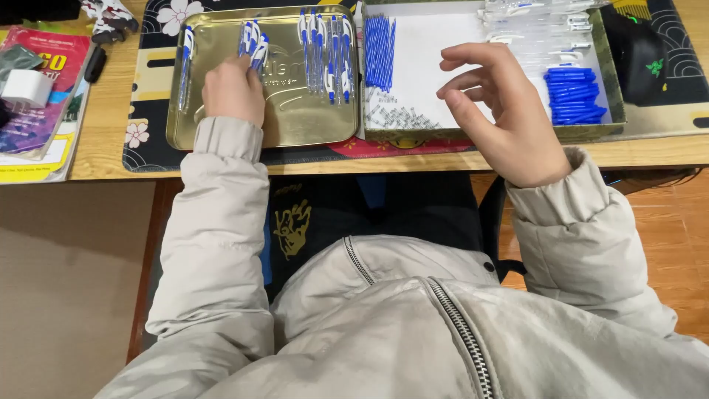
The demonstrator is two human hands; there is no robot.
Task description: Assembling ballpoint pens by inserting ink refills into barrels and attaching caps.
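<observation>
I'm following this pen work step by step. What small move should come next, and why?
Probably lay the pens in the left hand down on the gold tin lid, beside the finished row; the right hand hovers empty.

- Jacket: pale grey-beige, puffy and quilted, with soft folds across the chest and both arms.
- Zip: metal teeth on grey tape, running down the front; a second short zip line lies near the collar.
- Cuffs: gathered, elastic-looking bands at the left wrist and right wrist.
- Left hand and right hand: bare, no gloves, rings or watch showing.
- Dark garment below the jacket's opening, bearing a yellow emblem.
</observation>
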